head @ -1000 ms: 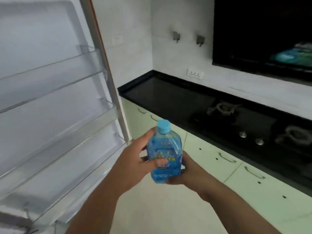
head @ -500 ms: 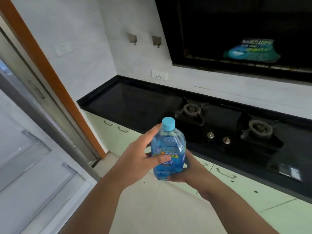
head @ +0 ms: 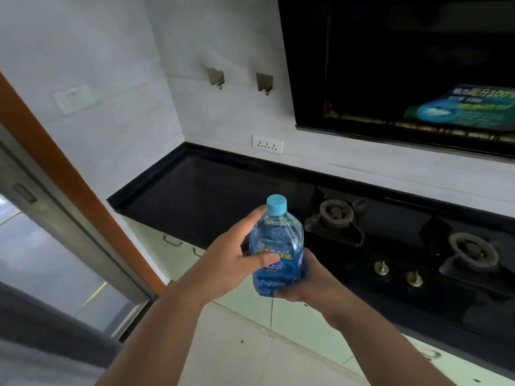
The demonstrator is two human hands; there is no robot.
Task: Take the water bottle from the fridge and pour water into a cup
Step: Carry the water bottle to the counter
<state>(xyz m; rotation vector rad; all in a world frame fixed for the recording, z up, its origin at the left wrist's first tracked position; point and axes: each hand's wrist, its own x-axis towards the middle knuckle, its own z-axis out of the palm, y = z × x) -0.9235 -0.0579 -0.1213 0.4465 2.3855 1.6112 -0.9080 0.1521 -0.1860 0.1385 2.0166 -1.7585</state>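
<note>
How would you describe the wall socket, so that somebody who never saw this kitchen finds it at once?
Start at the black countertop running along the white back wall. Just above its rear edge, left of the big black range hood, sits the wall socket, a white rectangular plate with a row of small dark slots. Unlike the two metal hooks higher up, it is flat and white.

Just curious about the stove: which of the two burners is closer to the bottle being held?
The left burner, just right of the bottle. The other burner sits farther right, beyond the two knobs.
</note>
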